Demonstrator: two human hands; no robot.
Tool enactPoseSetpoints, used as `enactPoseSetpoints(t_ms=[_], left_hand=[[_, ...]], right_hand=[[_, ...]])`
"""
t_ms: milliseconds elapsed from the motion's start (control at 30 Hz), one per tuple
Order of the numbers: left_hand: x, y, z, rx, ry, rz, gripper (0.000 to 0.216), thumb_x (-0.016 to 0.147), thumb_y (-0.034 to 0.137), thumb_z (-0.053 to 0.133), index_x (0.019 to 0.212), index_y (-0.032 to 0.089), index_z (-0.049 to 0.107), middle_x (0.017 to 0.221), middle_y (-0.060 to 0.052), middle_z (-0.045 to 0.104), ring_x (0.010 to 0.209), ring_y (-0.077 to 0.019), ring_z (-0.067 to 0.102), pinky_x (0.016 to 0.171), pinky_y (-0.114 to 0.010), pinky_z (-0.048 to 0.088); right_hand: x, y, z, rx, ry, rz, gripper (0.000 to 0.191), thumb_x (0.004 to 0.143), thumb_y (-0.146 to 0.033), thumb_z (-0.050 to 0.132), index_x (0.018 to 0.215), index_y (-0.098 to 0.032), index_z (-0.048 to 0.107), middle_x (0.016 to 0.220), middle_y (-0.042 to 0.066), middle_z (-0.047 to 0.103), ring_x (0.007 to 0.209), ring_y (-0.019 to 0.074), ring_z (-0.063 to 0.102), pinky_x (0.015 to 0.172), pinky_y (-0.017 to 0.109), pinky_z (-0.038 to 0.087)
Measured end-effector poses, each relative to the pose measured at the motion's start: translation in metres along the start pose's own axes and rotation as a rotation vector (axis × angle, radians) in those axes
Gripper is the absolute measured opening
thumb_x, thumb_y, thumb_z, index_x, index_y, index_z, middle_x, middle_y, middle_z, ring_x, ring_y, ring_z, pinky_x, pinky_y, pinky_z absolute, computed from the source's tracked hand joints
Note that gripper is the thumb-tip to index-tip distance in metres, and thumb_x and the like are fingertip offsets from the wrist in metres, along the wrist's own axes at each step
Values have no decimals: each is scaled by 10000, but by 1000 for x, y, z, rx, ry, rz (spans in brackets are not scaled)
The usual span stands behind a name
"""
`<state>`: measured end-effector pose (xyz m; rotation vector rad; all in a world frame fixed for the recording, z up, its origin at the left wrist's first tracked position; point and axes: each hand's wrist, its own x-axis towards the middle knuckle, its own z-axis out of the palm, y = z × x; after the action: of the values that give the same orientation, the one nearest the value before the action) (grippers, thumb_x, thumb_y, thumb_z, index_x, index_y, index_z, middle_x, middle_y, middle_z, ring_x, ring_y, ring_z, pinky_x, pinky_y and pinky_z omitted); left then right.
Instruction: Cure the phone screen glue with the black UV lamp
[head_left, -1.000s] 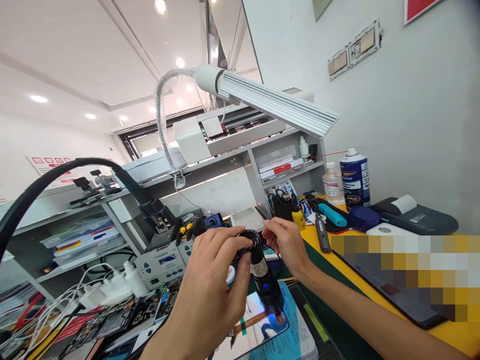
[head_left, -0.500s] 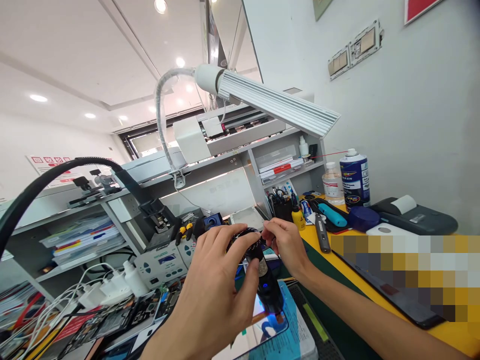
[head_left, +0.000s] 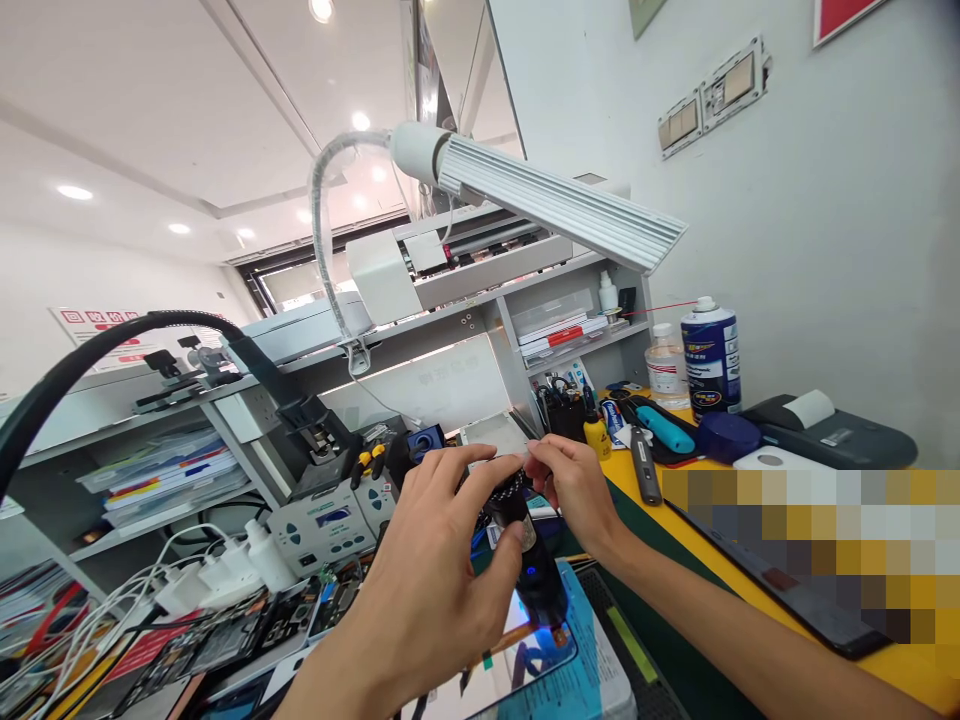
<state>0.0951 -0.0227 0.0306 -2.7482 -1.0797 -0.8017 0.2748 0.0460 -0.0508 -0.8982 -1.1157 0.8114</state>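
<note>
A black cylindrical device (head_left: pixel 541 590) stands slightly tilted, its small round light lit blue and a blue glow at its base. Under it lies a phone-like panel (head_left: pixel 536 665) with a glossy surface, resting on a blue and white box (head_left: pixel 596 690). My left hand (head_left: pixel 442 560) curves around the device's dark textured top (head_left: pixel 512 490), thumb on the near side and index finger over it. Beside that top, my right hand (head_left: pixel 566 480) is closed in a pinch close to the left index fingertip. What the right fingers hold is too small or hidden to name.
Phone parts and circuit boards (head_left: pixel 225 640) crowd the left, near white chargers (head_left: pixel 217 575). A white lamp (head_left: pixel 562 205) arches overhead. To the right are a spray can (head_left: pixel 710 360), a grey pen-like tool (head_left: pixel 644 468), a printer (head_left: pixel 832 435) and a dark flat panel (head_left: pixel 787 590).
My left hand has shifted slightly, its index finger reaching a little farther over the top toward my right fingertips. The device and my right hand stay nearly in place.
</note>
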Motion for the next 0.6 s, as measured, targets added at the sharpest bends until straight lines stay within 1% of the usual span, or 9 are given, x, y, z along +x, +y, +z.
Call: enactPoseSetpoints(t_ms=[133, 267, 333, 400, 433, 467, 500, 567, 600], left_hand=[[0, 1, 1, -47, -25, -35, 470, 994, 330, 549, 1423, 448, 396, 1427, 20, 510, 1318, -226, 460, 1113, -473, 409], [-1, 2, -1, -205, 2, -184, 510, 1009, 512, 508, 1473, 457, 304, 1432, -8, 533, 1307, -266, 497, 1078, -511, 435], [-2, 1, -3, -275, -12, -276, 535, 995, 586, 487, 1481, 464, 300, 1439, -15, 537, 1199, -282, 570, 932, -479, 507], [-3, -2, -4, -353, -26, -351, 547, 981, 629, 486, 1479, 480, 315, 1445, -6, 540, 1124, -272, 604, 750, -396, 520], [-4, -4, -4, -391, -26, -372, 542, 978, 634, 494, 1473, 485, 333, 1439, 0, 546, 1140, -267, 601, 731, -378, 513], [-5, -7, -4, -421, -25, -382, 525, 977, 627, 509, 1461, 488, 359, 1426, 7, 555, 1183, -265, 585, 766, -379, 513], [-6, -10, -4, -443, -20, -382, 504, 977, 613, 528, 1445, 484, 389, 1411, 9, 565, 1245, -264, 555, 848, -397, 508], [-8, -15, -4, -473, -5, -374, 471, 978, 580, 561, 1415, 458, 437, 1391, 1, 577, 1324, -259, 504, 1033, -453, 438], [-9, -18, -3, -485, 3, -371, 461, 974, 566, 579, 1401, 440, 459, 1385, -4, 583, 1327, -254, 504, 1077, -466, 408]], right_hand=[[0, -1, 0, 4, 2, 2, 413, 1053, -377, 643, 704, -163, 586, 594, -77, 523, 476, 102, 515, 471, 219, 459], [0, -1, 1, 2, 2, -2, 408, 1050, -373, 647, 705, -162, 590, 600, -75, 531, 481, 103, 522, 479, 222, 468], [0, -1, 1, 3, 3, -4, 409, 1053, -376, 643, 708, -162, 590, 600, -75, 529, 479, 102, 518, 475, 221, 465], [0, 1, 0, 4, 5, -6, 409, 1055, -380, 638, 711, -162, 592, 599, -76, 526, 476, 101, 514, 470, 219, 461], [0, 1, 0, 5, 6, -7, 410, 1056, -381, 637, 712, -162, 592, 599, -76, 525, 475, 101, 513, 469, 218, 459], [0, 2, 0, 5, 7, -8, 409, 1056, -382, 637, 713, -162, 593, 598, -76, 525, 475, 101, 513, 469, 218, 459], [0, 2, -1, 5, 8, -8, 409, 1055, -382, 638, 714, -162, 594, 599, -76, 526, 475, 101, 514, 469, 219, 460], [1, 3, -1, 7, 9, -8, 406, 1054, -382, 640, 716, -162, 594, 603, -74, 530, 480, 102, 519, 472, 219, 463], [1, 4, -1, 8, 10, -8, 405, 1054, -383, 640, 718, -161, 596, 605, -73, 532, 483, 103, 522, 472, 219, 464]])
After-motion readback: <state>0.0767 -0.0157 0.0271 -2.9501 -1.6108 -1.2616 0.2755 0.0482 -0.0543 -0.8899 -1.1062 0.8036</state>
